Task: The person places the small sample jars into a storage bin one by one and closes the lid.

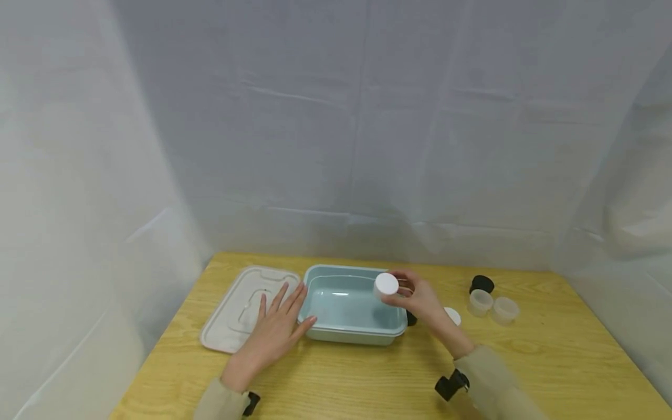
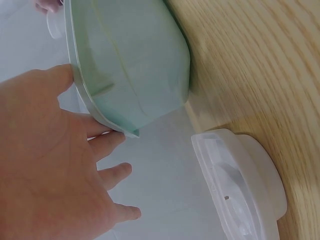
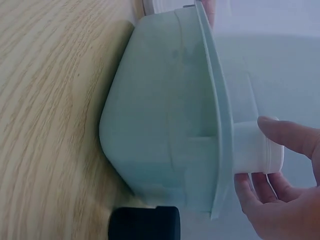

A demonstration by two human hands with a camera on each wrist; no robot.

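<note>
A pale blue-green plastic tub point(image 1: 350, 337) point(image 2: 135, 65) point(image 3: 165, 125) stands open on the wooden table. My right hand point(image 1: 415, 297) point(image 3: 280, 195) holds a small jar with a white lid point(image 1: 386, 285) point(image 3: 255, 152) over the tub's right end. My left hand point(image 1: 275, 332) point(image 2: 45, 165) lies flat with spread fingers, thumb against the tub's left rim. The tub's whitish lid point(image 1: 236, 312) point(image 2: 245, 185) rests beside it on the left, partly under those fingers.
Right of the tub sit two small clear jars point(image 1: 480, 303) point(image 1: 505, 310), a black cap point(image 1: 482, 284) and a white lid point(image 1: 452, 315). Another black cap point(image 3: 145, 225) lies against the tub's right side. Pale sheeting closes in the table at the back and sides.
</note>
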